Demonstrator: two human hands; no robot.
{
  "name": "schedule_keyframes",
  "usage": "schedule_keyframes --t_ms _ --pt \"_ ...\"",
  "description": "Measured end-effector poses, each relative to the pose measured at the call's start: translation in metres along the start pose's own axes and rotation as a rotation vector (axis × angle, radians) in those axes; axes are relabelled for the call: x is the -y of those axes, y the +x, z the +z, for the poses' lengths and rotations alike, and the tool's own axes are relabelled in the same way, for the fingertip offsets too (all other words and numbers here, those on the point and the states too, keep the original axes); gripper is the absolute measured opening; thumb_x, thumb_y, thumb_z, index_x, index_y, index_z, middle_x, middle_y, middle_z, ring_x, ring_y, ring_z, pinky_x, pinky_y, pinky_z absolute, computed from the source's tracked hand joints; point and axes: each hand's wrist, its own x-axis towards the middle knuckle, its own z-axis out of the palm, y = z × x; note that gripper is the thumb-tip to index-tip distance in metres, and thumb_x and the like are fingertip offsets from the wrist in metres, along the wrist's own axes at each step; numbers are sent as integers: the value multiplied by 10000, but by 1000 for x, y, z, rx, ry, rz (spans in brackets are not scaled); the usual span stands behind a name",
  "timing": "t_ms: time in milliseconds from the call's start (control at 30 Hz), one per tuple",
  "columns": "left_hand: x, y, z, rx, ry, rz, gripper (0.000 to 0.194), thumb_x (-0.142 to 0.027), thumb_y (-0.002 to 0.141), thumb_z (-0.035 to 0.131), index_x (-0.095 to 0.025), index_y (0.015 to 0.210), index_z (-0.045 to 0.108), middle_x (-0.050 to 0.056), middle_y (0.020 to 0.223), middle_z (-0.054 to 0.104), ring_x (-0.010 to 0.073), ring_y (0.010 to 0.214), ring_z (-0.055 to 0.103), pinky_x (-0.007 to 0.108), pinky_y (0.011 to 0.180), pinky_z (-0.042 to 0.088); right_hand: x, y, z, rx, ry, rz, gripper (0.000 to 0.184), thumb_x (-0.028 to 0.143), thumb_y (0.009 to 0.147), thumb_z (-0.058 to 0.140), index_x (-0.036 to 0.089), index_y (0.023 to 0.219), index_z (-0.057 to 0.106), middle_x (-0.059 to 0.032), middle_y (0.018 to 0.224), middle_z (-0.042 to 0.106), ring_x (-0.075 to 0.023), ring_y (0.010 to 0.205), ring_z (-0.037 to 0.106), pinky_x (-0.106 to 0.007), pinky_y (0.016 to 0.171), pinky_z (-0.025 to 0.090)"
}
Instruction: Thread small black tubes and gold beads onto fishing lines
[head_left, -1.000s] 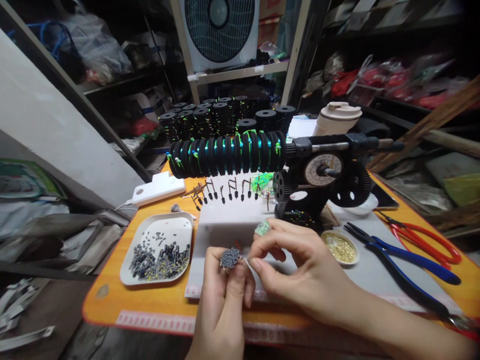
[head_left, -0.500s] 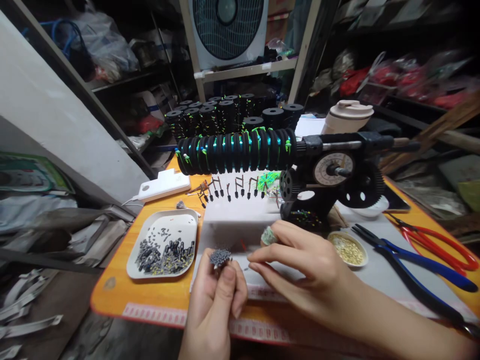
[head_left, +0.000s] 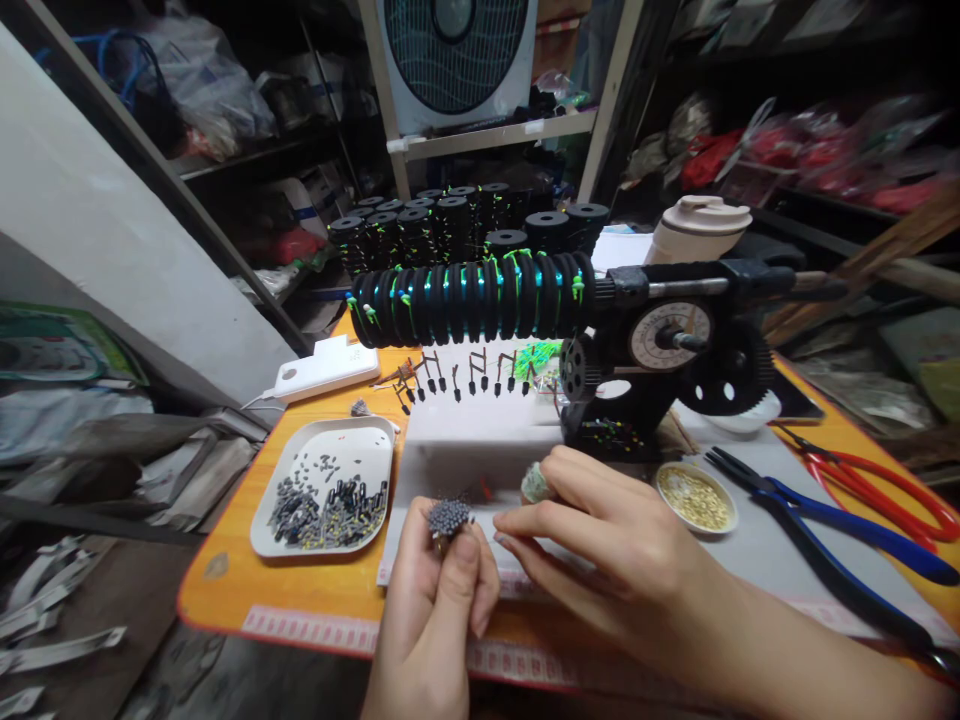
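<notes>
The left hand (head_left: 435, 600) pinches a dense grey bundle (head_left: 448, 517) while, just beside it, the right hand's (head_left: 615, 540) thumb and forefinger nearly meet, whether gripping anything one cannot tell.

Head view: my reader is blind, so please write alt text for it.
The left hand grips a bundle of grey-tipped pieces; the right hand is beside it, thumb and forefinger close together. Behind stands a black geared machine; a tray of small parts lies left, pliers right.
</notes>
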Motion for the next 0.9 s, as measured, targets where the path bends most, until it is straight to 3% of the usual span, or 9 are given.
schedule_keyframes --t_ms 267,367,467,633,733,800,833,900 --pt "4 2 -3 -57 140 92 344 -514 938 618 -208 822 513 -66 598 434 87 558 395 226 572 316 -1 4 -6 -23 193 79 163 65 921 616 133 951 762 -7 710 512 -110 663 504 -202 538 365" --pt "5 1 3 -127 121 166 281 -468 910 679 -203 868 597 -25 788 560 77 615 458 212 624 388 2 3 -4 -24 229 137 118 78 885 647 150 885 741 4 711 506 -109 671 507 -212 575 380" --pt "7 0 11 -164 -74 244 220 -411 891 720 -221 867 612 -25 935 622 40 556 438 202 596 412 6 2 -3 9 258 204 97 71 834 664 163 823 693 23 711 470 -105 666 491 -215 574 373" --pt "1 5 11 -66 -293 462 194 -319 914 705 -230 777 600 -73 550 486 75 494 401 175 490 362 5 2 -8 -4 302 215 139 48 819 635 184 847 635 33 750 489 -88 657 487 -204 568 377" --pt "-6 10 5 -238 -209 667 193 -296 874 752 -231 760 611 -82 495 437 102 528 444 204 600 454 0 3 -12 -53 247 207 145 52 839 618 195 859 628 33 748 481 -99 671 488 -220 601 396" --pt "-9 10 2 -337 -91 670 162 -311 878 751 -257 804 617 -79 504 479 133 687 562 254 825 483 -2 4 -13 -60 246 203 128 79 873 616 206 884 630 28 758 492 -109 692 500 -234 636 416" --pt "-9 9 2 -324 -49 627 142 -321 893 733 -275 829 614 -77 525 511 143 752 590 283 900 466 -3 4 -13 -57 260 205 123 91 888 614 213 896 629 26 765 502 -114 706 508 -242 661 428" --pt "-7 8 4 -205 -50 497 132 -342 928 683 -288 838 604 -73 576 536 134 723 582 286 866 468 -3 4 -12 -64 290 219 123 104 905 612 227 905 622 29 764 514 -121 721 517 -260 708 443"
